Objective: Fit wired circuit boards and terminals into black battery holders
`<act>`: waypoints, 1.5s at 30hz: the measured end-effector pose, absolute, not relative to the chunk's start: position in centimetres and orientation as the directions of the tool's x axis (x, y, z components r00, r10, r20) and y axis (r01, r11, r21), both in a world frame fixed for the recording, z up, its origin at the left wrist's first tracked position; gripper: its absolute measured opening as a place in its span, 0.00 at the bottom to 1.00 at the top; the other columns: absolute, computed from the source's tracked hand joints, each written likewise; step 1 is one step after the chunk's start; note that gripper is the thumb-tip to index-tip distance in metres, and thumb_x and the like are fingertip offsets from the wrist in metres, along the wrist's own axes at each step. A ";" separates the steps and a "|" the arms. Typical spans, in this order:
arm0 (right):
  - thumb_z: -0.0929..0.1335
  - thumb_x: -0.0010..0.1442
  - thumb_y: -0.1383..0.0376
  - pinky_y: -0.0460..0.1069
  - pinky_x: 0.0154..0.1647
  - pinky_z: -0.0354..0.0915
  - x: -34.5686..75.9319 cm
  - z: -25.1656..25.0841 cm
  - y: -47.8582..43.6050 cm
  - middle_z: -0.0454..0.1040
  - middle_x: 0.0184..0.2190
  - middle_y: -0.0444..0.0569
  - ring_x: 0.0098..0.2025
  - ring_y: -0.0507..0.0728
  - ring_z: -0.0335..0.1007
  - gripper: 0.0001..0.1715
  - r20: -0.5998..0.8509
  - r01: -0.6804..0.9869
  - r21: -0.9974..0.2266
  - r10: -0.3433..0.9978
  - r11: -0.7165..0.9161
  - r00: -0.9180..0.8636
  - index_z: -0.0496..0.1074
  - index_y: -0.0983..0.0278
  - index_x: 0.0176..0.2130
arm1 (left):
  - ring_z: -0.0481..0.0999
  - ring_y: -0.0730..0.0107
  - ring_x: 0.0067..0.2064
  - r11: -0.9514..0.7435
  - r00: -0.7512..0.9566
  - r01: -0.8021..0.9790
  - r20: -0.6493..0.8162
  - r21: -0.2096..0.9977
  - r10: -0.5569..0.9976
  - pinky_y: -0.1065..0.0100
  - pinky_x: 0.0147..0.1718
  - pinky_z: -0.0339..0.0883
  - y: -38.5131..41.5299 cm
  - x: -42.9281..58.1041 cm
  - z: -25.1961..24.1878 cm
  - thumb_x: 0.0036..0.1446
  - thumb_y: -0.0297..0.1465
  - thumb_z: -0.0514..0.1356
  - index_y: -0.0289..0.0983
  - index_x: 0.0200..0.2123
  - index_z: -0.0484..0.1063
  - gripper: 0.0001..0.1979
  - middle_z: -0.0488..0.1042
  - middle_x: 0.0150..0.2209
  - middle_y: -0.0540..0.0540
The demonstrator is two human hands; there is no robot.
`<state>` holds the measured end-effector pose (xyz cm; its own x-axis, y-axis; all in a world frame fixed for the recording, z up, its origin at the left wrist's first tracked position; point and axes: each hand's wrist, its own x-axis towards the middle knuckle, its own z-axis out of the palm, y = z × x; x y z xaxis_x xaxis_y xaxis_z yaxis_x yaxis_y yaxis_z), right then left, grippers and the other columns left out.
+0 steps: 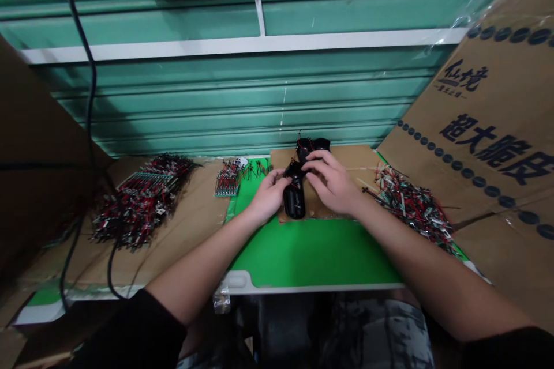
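green roller shutter (225,104) at the back, green mat (311,253) on the bench, cardboard sheet (350,164) on top. black cylinder (294,204) with red leads stands on the cardboard, its upper end between both hands. left hand (268,196) curled narrow around that end, right hand (331,181) closed over it from the other side. second black piece (312,145) just beyond the fingers. big heaps of wired parts left (142,202) and right (413,207) remain, small batch (228,179) beside the cardboard. most parts still unused by the look of it.
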<state>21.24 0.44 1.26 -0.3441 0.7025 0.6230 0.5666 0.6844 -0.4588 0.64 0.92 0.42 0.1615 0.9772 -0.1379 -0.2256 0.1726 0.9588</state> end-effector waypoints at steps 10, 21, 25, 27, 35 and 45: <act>0.69 0.62 0.64 0.75 0.61 0.67 24.6 -0.2 2.8 0.65 0.72 0.69 0.64 0.83 0.65 0.45 0.261 0.946 -0.176 0.940 0.271 -0.220 0.58 0.73 0.74 | 0.74 0.70 0.25 0.312 0.162 -0.205 -0.282 0.928 0.946 0.73 0.21 0.60 1.1 0.4 0.4 0.52 0.33 0.71 0.38 0.40 0.76 0.12 0.79 0.31 0.49; 0.70 0.66 0.63 0.62 0.65 0.69 25.2 0.4 3.0 0.66 0.66 0.71 0.63 0.74 0.72 0.35 0.151 0.946 -0.219 0.966 0.239 -0.209 0.66 0.72 0.68 | 0.75 0.72 0.25 0.331 0.175 -0.308 -0.289 0.892 0.941 0.72 0.26 0.70 1.3 0.3 0.3 0.56 0.31 0.69 0.36 0.36 0.75 0.07 0.79 0.31 0.47; 0.72 0.65 0.62 0.60 0.63 0.70 25.3 0.8 3.1 0.74 0.59 0.68 0.59 0.72 0.74 0.31 0.140 0.947 -0.248 0.975 0.206 -0.175 0.70 0.70 0.63 | 0.78 0.69 0.28 0.346 0.199 -0.333 -0.293 0.877 0.935 0.72 0.24 0.70 1.3 0.3 0.6 0.55 0.32 0.70 0.38 0.39 0.75 0.10 0.80 0.34 0.47; 0.74 0.63 0.61 0.60 0.60 0.71 25.2 1.3 3.0 0.76 0.56 0.68 0.56 0.72 0.76 0.28 0.155 0.950 -0.249 0.976 0.189 -0.154 0.73 0.70 0.59 | 0.78 0.69 0.28 0.354 0.199 -0.333 -0.302 0.874 0.932 0.72 0.24 0.70 1.2 0.3 0.7 0.55 0.32 0.70 0.38 0.39 0.74 0.10 0.80 0.34 0.47; 0.77 0.55 0.57 0.59 0.54 0.72 24.5 2.2 2.3 0.78 0.48 0.60 0.50 0.69 0.77 0.27 0.222 0.940 -0.292 0.968 0.179 -0.115 0.76 0.66 0.51 | 0.78 0.69 0.29 0.354 0.175 -0.349 -0.311 0.868 0.934 0.71 0.25 0.72 1.3 0.3 0.8 0.56 0.30 0.69 0.37 0.40 0.74 0.10 0.80 0.34 0.47; 0.77 0.59 0.56 0.59 0.62 0.70 23.9 2.2 2.0 0.71 0.52 0.64 0.52 0.69 0.76 0.32 0.085 0.950 -0.291 0.992 0.116 -0.095 0.75 0.69 0.58 | 0.78 0.67 0.29 0.291 0.124 -0.287 -0.266 0.912 0.956 0.71 0.25 0.68 1.3 0.4 0.7 0.47 0.26 0.67 0.36 0.39 0.79 0.13 0.81 0.33 0.47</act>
